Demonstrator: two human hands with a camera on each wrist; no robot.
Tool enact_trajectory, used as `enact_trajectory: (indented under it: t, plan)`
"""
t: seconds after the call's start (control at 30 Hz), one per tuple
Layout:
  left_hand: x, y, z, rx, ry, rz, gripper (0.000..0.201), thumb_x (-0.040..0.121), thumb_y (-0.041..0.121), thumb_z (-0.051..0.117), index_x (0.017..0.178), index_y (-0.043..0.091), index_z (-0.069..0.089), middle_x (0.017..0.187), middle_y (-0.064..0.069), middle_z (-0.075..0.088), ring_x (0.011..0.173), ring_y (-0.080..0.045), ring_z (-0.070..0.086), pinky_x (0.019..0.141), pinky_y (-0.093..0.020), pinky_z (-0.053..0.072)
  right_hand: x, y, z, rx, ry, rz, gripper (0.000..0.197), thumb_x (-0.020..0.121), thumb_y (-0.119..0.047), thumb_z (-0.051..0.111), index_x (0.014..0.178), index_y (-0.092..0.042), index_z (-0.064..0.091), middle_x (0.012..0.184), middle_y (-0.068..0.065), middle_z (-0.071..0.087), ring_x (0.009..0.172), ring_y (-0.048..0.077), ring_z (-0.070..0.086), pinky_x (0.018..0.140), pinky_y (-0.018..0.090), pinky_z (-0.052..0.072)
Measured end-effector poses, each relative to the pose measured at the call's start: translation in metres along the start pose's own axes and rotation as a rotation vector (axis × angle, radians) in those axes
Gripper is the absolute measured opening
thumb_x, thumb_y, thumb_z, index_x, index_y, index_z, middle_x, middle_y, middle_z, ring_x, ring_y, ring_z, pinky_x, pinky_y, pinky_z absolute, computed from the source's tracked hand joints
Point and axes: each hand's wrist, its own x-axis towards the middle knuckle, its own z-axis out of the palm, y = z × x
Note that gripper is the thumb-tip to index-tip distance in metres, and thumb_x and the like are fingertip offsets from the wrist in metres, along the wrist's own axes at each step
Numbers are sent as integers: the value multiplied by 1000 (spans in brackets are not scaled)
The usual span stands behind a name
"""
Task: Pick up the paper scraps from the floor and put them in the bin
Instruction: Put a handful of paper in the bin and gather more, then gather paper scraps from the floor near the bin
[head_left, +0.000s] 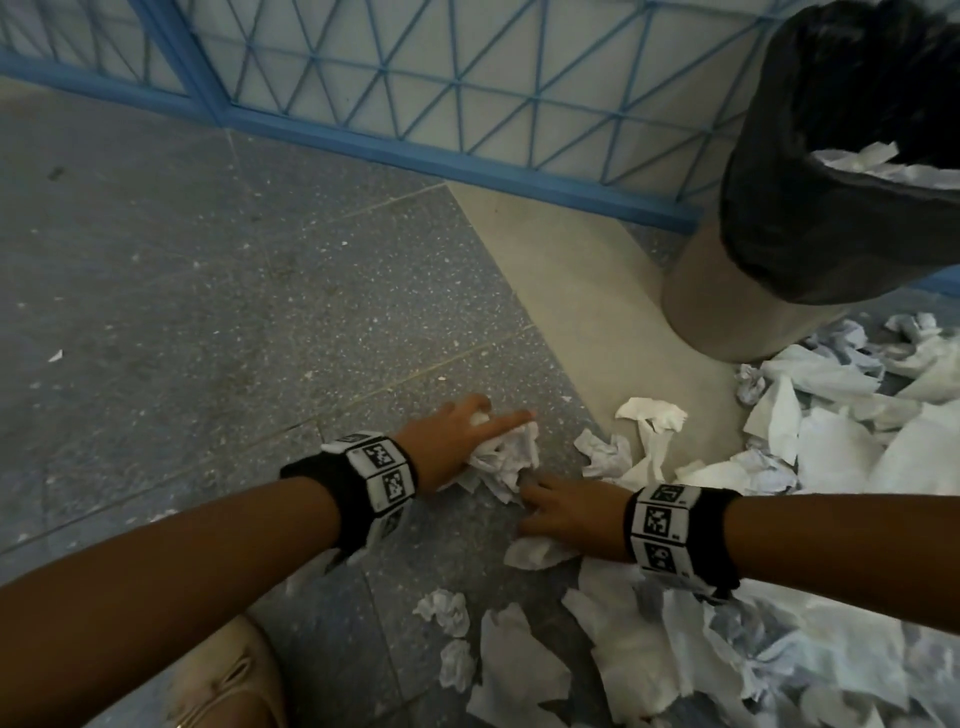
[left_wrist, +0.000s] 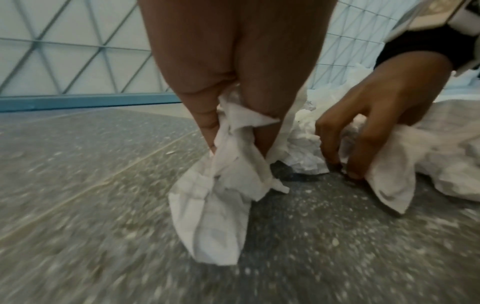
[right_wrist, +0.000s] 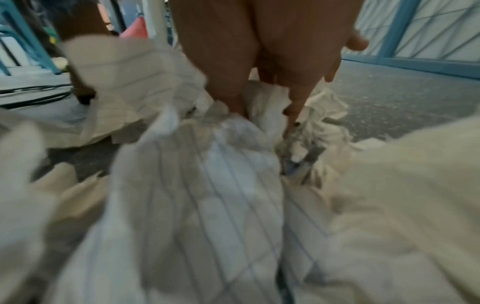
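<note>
My left hand (head_left: 488, 426) (left_wrist: 233, 131) grips a crumpled bunch of white paper scraps (head_left: 506, 457) (left_wrist: 221, 195) low over the grey speckled floor (head_left: 234, 312); one finger points out straight over the bunch. Just to its right, my right hand (head_left: 550, 504) (left_wrist: 342, 164) (right_wrist: 262, 107) curls its fingers round a lined paper scrap (head_left: 540, 551) (left_wrist: 389, 174) (right_wrist: 207, 174) that lies on the floor. The bin (head_left: 717, 301), beige with a black liner (head_left: 769, 208), stands at the upper right and holds some paper (head_left: 862, 161).
A large heap of torn and crumpled paper (head_left: 831, 441) covers the floor right of my hands and runs below my right arm (head_left: 675, 649). A blue lattice fence (head_left: 415, 78) lines the far side. My beige shoe (head_left: 228, 675) is at the bottom left.
</note>
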Motion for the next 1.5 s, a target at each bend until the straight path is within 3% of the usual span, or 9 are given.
enact_trajectory:
  t: [0.07, 0.3, 0.53, 0.63, 0.83, 0.97, 1.07, 1.3, 1.5]
  plan:
    - [11, 8, 3, 156, -39, -8, 71, 92, 12, 49, 144, 44, 13, 150, -9, 18, 128, -37, 37, 101, -50, 42, -1, 4, 2, 5, 150, -10, 22, 62, -7, 65, 83, -13, 66, 80, 11, 66, 65, 23, 64, 49, 21, 50]
    - [29, 11, 2, 237, -41, -15, 38, 93, 13, 49, 130, 16, 44, 143, -8, 33, 124, -34, 41, 101, -45, 44, -16, 18, -22, 151, 295, 252, 24, 86, -9, 44, 106, 1, 54, 113, 22, 55, 102, 29, 55, 86, 32, 38]
    - [38, 38, -9, 156, -35, 65, 65, 93, 15, 49, 146, 29, 14, 148, -10, 28, 125, -39, 43, 102, -50, 41, -48, 30, -36, 455, 432, 461, 18, 84, -6, 48, 102, -8, 49, 111, 27, 54, 99, 30, 49, 84, 34, 38]
    - [49, 53, -29, 83, -55, -8, 41, 95, 17, 45, 135, 12, 42, 140, -16, 45, 126, -33, 48, 106, -39, 38, -61, 38, -56, 387, 538, 501, 15, 80, 3, 52, 95, 0, 53, 104, 22, 53, 90, 35, 55, 77, 40, 43]
    - [60, 83, -150, -383, 496, -30, 37, 87, 14, 60, 121, -1, 57, 128, -22, 58, 120, -32, 54, 92, -31, 40, -129, 84, -161, 234, 1155, 770, 15, 79, -5, 60, 92, 3, 58, 98, 24, 56, 90, 35, 55, 75, 37, 39]
    - [81, 135, -238, -660, 956, 81, 28, 85, 17, 58, 110, 4, 56, 119, -20, 61, 112, -28, 57, 75, -22, 37, -189, 115, -213, 179, 1482, 975, 6, 78, -13, 55, 83, -14, 57, 80, 0, 49, 82, 14, 43, 68, 27, 30]
    - [106, 182, -270, -809, 1089, 142, 35, 87, 7, 52, 121, 0, 44, 128, -20, 51, 119, -29, 50, 89, -24, 37, -210, 139, -213, 236, 1556, 1103, 11, 77, -10, 53, 82, -19, 50, 87, 1, 45, 84, 12, 40, 65, 20, 27]
    - [155, 224, -247, -277, 680, 73, 71, 83, 47, 56, 140, 16, 29, 149, -9, 29, 140, -27, 25, 116, -44, 20, -214, 164, -182, 608, 1466, 1271, 32, 81, -2, 48, 111, -4, 59, 112, 13, 65, 104, 24, 59, 58, 4, 35]
    - [138, 199, -244, -301, 664, 302, 48, 95, 35, 46, 137, 11, 43, 146, -8, 40, 135, -20, 37, 104, -22, 18, -195, 146, -179, 373, 1578, 1199, 41, 73, -14, 42, 111, -10, 56, 121, 14, 55, 114, 27, 52, 102, 39, 40]
